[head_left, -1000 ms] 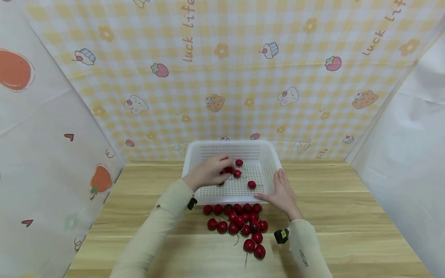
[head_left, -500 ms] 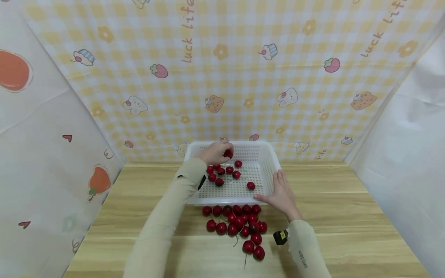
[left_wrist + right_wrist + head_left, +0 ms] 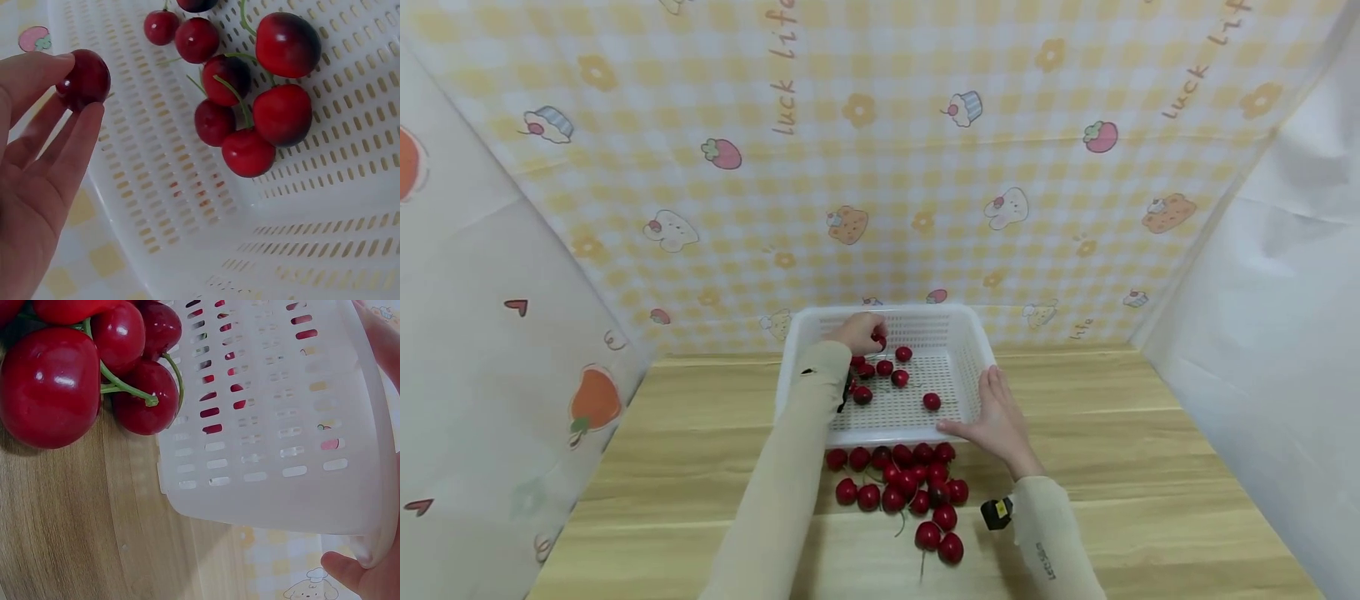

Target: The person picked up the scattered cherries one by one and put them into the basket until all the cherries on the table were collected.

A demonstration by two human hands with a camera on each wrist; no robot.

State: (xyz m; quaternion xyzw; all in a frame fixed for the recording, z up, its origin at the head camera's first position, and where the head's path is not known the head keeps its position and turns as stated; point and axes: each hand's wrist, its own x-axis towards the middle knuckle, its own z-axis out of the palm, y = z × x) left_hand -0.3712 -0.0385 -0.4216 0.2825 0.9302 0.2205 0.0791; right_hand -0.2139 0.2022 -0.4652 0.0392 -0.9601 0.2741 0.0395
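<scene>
Between thumb and fingertips, my left hand [image 3: 859, 332] pinches a dark red cherry [image 3: 83, 81], over the back left part of a white perforated plastic basket [image 3: 970, 358]. Several cherries with green stems [image 3: 282, 115] lie together on the basket floor below that hand; a lone cherry [image 3: 932, 402] sits nearer the front right. My left forearm hides part of the basket's left side. My right hand [image 3: 1000, 423] holds the basket's front right corner, thumb at the front rim and fingers along the right side.
A cluster of red cherries [image 3: 907, 483] lies on the wooden table [image 3: 1112, 483] right before the basket's front wall, some with long stems. Behind the basket hangs a yellow checked cloth [image 3: 917, 167]. White sheets [image 3: 482, 333] border the left and right.
My left hand, holding the cherry, has moved from the basket's middle toward its back, uncovering the cherries on the floor. My right hand stays at the corner. The head view has shifted slightly.
</scene>
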